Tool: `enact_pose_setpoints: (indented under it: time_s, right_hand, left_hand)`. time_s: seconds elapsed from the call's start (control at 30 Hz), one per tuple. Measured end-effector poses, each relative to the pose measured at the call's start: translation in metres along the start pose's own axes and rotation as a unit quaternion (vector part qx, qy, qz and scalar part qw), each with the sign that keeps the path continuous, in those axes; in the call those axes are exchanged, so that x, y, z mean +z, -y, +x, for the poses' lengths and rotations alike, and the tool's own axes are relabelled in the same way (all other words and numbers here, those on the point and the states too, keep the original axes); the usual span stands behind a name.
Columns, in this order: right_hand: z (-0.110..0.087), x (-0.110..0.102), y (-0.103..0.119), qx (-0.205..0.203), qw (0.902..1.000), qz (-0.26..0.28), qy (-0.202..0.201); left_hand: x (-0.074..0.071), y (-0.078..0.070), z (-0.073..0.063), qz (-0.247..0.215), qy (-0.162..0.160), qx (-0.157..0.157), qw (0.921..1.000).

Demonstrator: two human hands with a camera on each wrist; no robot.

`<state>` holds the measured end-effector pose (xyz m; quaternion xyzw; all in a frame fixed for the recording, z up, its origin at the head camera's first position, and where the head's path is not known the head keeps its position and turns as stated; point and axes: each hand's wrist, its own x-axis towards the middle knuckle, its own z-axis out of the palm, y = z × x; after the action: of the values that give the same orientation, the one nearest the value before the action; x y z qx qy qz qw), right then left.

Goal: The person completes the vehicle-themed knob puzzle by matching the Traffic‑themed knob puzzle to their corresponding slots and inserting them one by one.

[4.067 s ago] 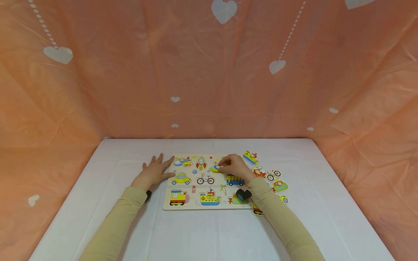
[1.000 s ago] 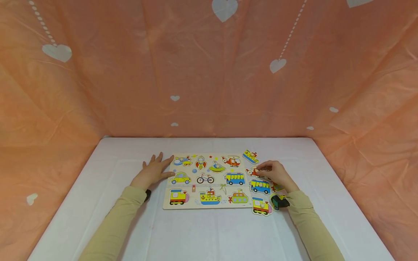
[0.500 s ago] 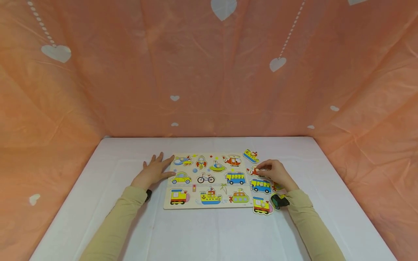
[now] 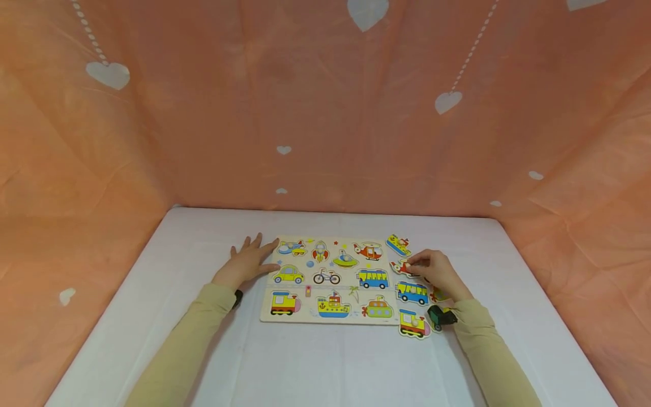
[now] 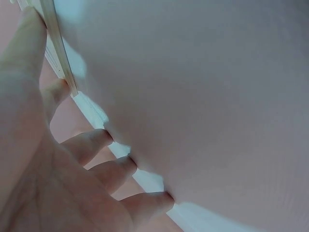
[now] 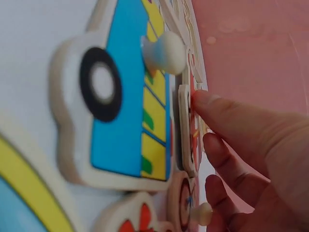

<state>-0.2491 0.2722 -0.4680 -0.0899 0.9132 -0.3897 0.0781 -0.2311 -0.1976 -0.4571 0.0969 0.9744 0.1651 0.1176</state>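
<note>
My right hand (image 4: pixel 438 274) is at the loose helicopter puzzle piece (image 4: pixel 398 267), just right of the wooden puzzle board (image 4: pixel 308 312). Thumb and fingers pinch at the middle of this piece, covering part of it. In the right wrist view, the thumb tip touches the red piece (image 6: pixel 194 130) behind the blue bus piece (image 6: pixel 130 125). My left hand (image 4: pixel 245 265) lies with fingers spread at the board's left edge; thumb and index finger touch the board, the other fingers rest on the table. The board's plane (image 4: pixel 291 249), rocket (image 4: pixel 320 252) and flying saucer (image 4: pixel 345 259) carry knobs.
Loose knobbed pieces lie right of the board: a ship (image 4: pixel 399 245), a bus (image 4: pixel 411 293) and a train (image 4: pixel 414 329). Others are partly hidden under my right wrist and its black camera (image 4: pixel 441 316). A white-covered table (image 4: pixel 325 362) meets a peach curtain (image 4: pixel 325 113).
My right hand has moved right, from the flying saucer on the board to the loose helicopter piece, and has stayed there for the last second. My left hand keeps its place.
</note>
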Motion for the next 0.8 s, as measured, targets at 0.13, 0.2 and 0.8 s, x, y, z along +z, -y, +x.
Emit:
enact_pose_setpoints:
  time_s: [0.13,0.2,0.8]
  right_hand:
    - [0.002,-0.003,0.004,0.004,0.9998,0.016,-0.007]
    - [0.004,-0.003,0.008,0.003,0.9998,0.017,-0.012]
    - [0.025,0.021,0.048,-0.082,0.9963,-0.009,-0.023]
  left_hand:
    - [-0.002,-0.002,0.002,-0.002,-0.001,-0.002,1.0]
    - [-0.002,-0.002,0.001,-0.003,0.0,-0.003,1.0]
    - [-0.002,-0.002,-0.001,-0.012,0.003,-0.006,0.9999]
